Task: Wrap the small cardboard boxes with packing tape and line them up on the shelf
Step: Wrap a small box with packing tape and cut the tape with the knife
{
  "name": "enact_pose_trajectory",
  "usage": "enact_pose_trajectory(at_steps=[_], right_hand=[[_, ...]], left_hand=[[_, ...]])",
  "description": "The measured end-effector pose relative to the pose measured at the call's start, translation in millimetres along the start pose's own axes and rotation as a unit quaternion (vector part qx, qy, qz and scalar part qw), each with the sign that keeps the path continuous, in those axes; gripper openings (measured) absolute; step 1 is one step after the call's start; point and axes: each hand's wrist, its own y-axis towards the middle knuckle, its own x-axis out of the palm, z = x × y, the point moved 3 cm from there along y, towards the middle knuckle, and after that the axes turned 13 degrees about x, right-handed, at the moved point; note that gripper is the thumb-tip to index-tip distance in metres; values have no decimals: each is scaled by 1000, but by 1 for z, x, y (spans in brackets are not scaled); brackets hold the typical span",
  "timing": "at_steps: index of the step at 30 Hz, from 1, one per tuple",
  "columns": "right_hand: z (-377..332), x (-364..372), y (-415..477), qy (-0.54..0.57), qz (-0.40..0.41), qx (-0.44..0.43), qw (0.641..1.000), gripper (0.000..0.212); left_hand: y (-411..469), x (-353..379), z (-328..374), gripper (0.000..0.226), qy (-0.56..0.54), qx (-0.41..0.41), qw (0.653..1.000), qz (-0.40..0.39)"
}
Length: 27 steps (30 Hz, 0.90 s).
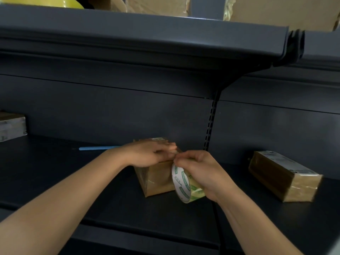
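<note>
My right hand [200, 173] grips the tape roll [184, 184] against the near right edge of the small box [158, 179], mid-shelf [55, 162]. My left hand [149, 153] lies flat and open on top. Pulling too hard could tip the light box or crease the tape; if it skids right, it may knock the wrapped box [283, 177]

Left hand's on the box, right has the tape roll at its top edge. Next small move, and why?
Probably draw the tape roll down the side of the box with the right hand: the roll sits at the box's top edge, and the left hand lies flat on top, steadying it.
</note>
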Motion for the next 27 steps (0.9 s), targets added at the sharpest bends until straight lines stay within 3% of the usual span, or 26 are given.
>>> enact_pose_trajectory(at_steps=[4, 10, 13, 17, 21, 24, 27], right_hand=[[4, -1, 0, 2, -7, 1, 1000, 29], [15, -14, -11, 72, -32, -16, 997, 48], [18, -20, -15, 56, -50, -42, 996, 59], [15, -23, -16, -27, -10, -87, 996, 70], [-10, -41, -18, -27, 86, -163, 982, 57], [-39, -50, -24, -36, 138, -243, 959, 52], [-62, -50, -21, 15, 150, -287, 946, 51]], left_hand=[[1, 1, 0, 79, 57, -37, 996, -55], [-2, -7, -2, 119, -31, -43, 992, -110], [0, -2, 0, 106, 11, -46, 992, -114], [3, -4, 2, 94, 0, -63, 997, -37], [1, -23, 15, 79, -127, -94, 987, 20], [-3, -42, 31, 41, -277, -99, 955, 36], [-8, -52, 39, 37, -333, -90, 938, 22]])
